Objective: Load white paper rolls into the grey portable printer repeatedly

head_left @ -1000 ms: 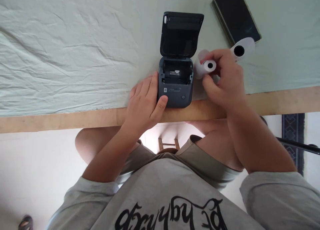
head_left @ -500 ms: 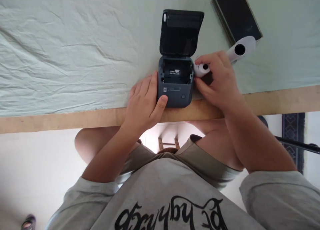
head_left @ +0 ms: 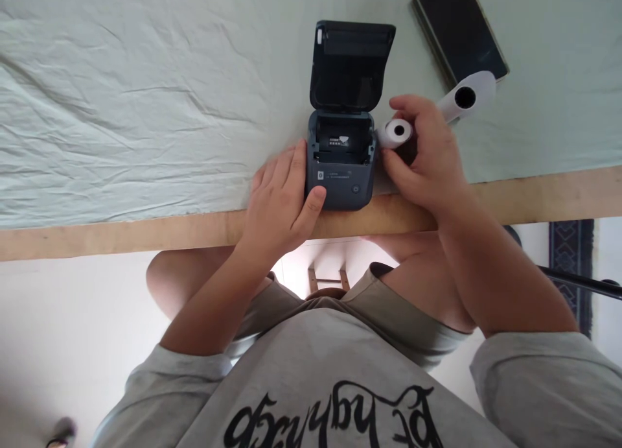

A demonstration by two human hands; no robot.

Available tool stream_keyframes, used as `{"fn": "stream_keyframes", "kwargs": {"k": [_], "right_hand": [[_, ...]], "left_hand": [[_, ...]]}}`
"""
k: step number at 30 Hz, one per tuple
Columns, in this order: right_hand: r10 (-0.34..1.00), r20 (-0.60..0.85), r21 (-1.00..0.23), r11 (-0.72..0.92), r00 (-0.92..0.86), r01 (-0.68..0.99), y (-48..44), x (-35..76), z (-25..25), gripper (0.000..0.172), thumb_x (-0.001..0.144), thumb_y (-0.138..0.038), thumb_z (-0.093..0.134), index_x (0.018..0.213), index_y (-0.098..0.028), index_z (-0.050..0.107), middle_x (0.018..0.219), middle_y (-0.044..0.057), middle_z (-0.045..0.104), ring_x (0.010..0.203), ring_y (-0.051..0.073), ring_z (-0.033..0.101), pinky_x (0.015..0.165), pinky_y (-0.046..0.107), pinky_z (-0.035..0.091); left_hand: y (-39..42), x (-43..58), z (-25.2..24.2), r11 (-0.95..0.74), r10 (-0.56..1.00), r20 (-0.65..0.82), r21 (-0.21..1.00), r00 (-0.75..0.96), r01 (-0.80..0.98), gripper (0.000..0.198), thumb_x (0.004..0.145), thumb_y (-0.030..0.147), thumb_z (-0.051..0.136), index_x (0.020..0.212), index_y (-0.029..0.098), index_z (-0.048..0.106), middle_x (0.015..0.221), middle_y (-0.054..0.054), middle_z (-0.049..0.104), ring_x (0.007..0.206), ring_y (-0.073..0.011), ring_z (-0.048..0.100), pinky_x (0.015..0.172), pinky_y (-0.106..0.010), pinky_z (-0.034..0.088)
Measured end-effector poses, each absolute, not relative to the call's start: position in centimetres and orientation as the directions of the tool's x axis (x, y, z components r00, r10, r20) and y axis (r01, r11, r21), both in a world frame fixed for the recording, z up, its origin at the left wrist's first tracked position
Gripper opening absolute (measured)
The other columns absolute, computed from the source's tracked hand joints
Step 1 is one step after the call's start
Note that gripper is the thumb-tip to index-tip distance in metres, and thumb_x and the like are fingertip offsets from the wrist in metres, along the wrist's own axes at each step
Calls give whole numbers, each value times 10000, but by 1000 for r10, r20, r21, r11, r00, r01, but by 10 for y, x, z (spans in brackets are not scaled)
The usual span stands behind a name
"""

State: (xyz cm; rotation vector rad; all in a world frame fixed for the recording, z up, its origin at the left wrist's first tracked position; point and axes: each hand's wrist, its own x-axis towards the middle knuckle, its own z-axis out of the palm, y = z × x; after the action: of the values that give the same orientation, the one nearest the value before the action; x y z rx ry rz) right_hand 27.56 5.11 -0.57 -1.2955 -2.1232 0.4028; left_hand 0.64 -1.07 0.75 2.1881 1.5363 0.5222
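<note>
A dark blue-grey portable label printer (head_left: 340, 185) sits at the table's front edge with its lid (head_left: 352, 65) raised. Its paper bay shows a small printed label inside and no roll. My left hand (head_left: 276, 195) holds the printer's left side, fingers stretched along it and thumb on the front corner. Just right of the printer stands a small white paper roll (head_left: 391, 137) with a dark core hole. Around this roll is my right hand (head_left: 425, 156), fingers parted; the thumb is at its lower edge and the index finger is off it.
A larger white paper roll (head_left: 479, 88) lies beyond my right hand. Behind it is a dark phone-like slab (head_left: 461, 33) in a clear case. Pale green wrinkled cloth (head_left: 131, 104) covers the table, whose wooden edge (head_left: 121, 237) runs in front of me.
My right index finger and thumb have spread away from the small paper roll, which shows more of its end face. My left hand and the printer stay put.
</note>
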Motion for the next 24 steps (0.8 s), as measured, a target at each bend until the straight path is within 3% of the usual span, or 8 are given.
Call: {"fn": "stream_keyframes", "kwargs": {"k": [5, 7, 10, 13, 15, 17, 20, 24], "right_hand": [[898, 292, -584, 440, -329, 682, 50, 269, -5, 382, 880, -297, 666, 1252, -365, 614, 1248, 75, 718, 1229, 343, 682, 1086, 610, 581], [924, 269, -661, 383, -273, 645, 50, 267, -5, 394, 875, -341, 694, 1256, -376, 601, 1263, 65, 724, 1186, 324, 706, 1062, 582, 604], [962, 233, -854, 273, -143, 444, 50, 266, -2, 531, 823, -433, 728, 1310, -385, 525, 1250, 36, 734, 1085, 276, 740, 948, 513, 651], [998, 29, -989, 36, -54, 142, 54, 271, 6, 568, 767, -437, 672, 1305, -395, 495, 1273, 21, 727, 1076, 269, 746, 706, 428, 639], [988, -142, -990, -142, -68, 8, 58, 275, 13, 550, 731, -440, 622, 1271, -367, 547, 1284, 49, 722, 1082, 292, 746, 566, 390, 579], [973, -222, -974, -224, -61, -40, 61, 274, 19, 508, 722, -459, 614, 1214, -334, 603, 1184, 71, 724, 1030, 301, 753, 510, 374, 548], [994, -110, -993, -109, -20, 45, 60, 262, 27, 455, 758, -357, 641, 1211, -366, 594, 1078, 21, 681, 916, 250, 756, 528, 354, 569], [983, 156, -891, 184, -100, 414, 50, 238, 34, 517, 855, -249, 582, 1340, -416, 514, 1411, -6, 621, 1012, 216, 743, 682, 375, 642]], "left_hand": [[-11, 7, 7, -304, 945, 66, 546, 322, 781, 899, 1072, 728, 66, 1682, 137, 363, 1615, -235, 543, 1495, -405, 505, 1214, -569, 391], [-11, 7, 7, -300, 946, 66, 545, 317, 783, 892, 1073, 726, 64, 1684, 149, 362, 1625, -225, 538, 1496, -399, 506, 1222, -563, 386], [-11, 7, 7, -294, 947, 55, 545, 316, 785, 888, 1072, 726, 69, 1687, 156, 359, 1624, -219, 539, 1496, -395, 508, 1224, -554, 387], [-11, 7, 8, -296, 946, 55, 547, 319, 783, 893, 1072, 728, 68, 1687, 150, 359, 1617, -221, 546, 1499, -395, 505, 1220, -552, 390], [-11, 7, 7, -300, 945, 60, 545, 320, 783, 899, 1072, 729, 63, 1684, 144, 365, 1617, -218, 547, 1498, -388, 508, 1224, -542, 389], [-10, 7, 7, -300, 946, 65, 541, 316, 786, 921, 1069, 736, 57, 1676, 122, 377, 1615, -225, 548, 1499, -387, 510, 1228, -531, 387], [-10, 7, 7, -296, 948, 63, 537, 312, 790, 927, 1067, 740, 54, 1677, 121, 379, 1614, -227, 550, 1503, -390, 507, 1228, -536, 387], [-11, 7, 6, -302, 945, 62, 534, 320, 790, 940, 1066, 747, 43, 1680, 117, 374, 1626, -231, 541, 1509, -383, 507, 1229, -528, 382]]}}
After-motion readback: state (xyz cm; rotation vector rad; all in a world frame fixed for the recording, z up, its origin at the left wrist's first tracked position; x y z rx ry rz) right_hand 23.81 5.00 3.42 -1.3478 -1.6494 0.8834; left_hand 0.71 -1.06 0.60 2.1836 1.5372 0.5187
